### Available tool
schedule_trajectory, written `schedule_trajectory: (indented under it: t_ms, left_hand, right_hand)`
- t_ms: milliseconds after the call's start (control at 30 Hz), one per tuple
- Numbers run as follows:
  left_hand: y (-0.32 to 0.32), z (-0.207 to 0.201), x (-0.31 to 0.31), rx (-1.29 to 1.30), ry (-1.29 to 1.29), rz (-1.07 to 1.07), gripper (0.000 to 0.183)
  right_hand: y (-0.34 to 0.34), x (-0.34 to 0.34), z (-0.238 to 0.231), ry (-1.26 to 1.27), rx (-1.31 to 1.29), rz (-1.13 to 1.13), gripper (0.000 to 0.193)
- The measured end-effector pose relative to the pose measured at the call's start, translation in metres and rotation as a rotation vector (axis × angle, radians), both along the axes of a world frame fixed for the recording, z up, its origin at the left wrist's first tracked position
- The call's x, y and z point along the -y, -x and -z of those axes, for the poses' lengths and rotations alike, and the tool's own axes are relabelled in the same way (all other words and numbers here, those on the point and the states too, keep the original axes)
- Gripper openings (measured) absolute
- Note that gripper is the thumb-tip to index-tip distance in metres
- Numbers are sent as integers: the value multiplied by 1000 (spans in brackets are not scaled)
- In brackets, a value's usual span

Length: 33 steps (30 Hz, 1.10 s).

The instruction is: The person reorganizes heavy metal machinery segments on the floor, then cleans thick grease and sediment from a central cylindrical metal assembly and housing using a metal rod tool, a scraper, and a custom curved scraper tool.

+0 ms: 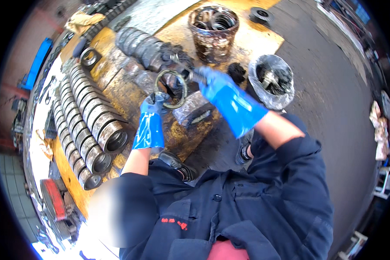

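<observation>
My left hand (154, 104), in a blue rubber glove, is closed on the lower left edge of a greasy metal ring (157, 82). The ring stands tilted above the oily wooden board. My right hand (214, 84), gloved the same way, grips a hand tool (198, 77) with a dark handle. The tool's slim metal end points up and left, above the ring; blur hides its exact kind. Beneath the hands lies a curved, dirty metal piece (190, 108). Just behind the ring, black grease clumps (175, 54) sit at the end of a row of ring-shaped metal parts (138, 45).
Three long rows of stacked metal rings (93, 104) lie on the board (182, 136) at left. A grease-covered bucket (213, 41) holding rings stands at the back. To the right is a plastic-lined bin (271, 82) with black waste. A dark spool-shaped part (261, 16) sits far back.
</observation>
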<state>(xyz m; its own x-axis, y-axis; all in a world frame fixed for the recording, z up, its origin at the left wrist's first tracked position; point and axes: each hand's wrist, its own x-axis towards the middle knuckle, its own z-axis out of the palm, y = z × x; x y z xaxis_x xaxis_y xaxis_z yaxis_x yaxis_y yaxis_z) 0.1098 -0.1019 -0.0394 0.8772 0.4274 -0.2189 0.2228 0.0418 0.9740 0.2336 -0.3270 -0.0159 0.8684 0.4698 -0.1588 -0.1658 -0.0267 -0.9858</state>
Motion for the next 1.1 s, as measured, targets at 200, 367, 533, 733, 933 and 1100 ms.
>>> schedule_trajectory:
  t_ms: [200,367,533,733,933,1100]
  left_hand:
    - [10,27,-30,-284,-315,52,18]
    - [7,68,-55,-267,-532,103,25]
    - [1,42,-22,-335,-428,48,25]
    - [-3,41,-34,-396,-320,26,27]
    - [3,30,-30,-340,-216,2,17]
    - [5,21,-14,-285,-261,72,12]
  right_hand:
    - [-51,119,-99,527,158,173,33]
    - [-22,248,-50,347,-140,437,49]
    - [-54,328,131,-301,-928,1019,36]
    - [-30,355,208,-425,-856,1133,39]
    - [-13,381,174,-282,-833,1170,31]
    - [-38,364,92,-57,-622,1130,29]
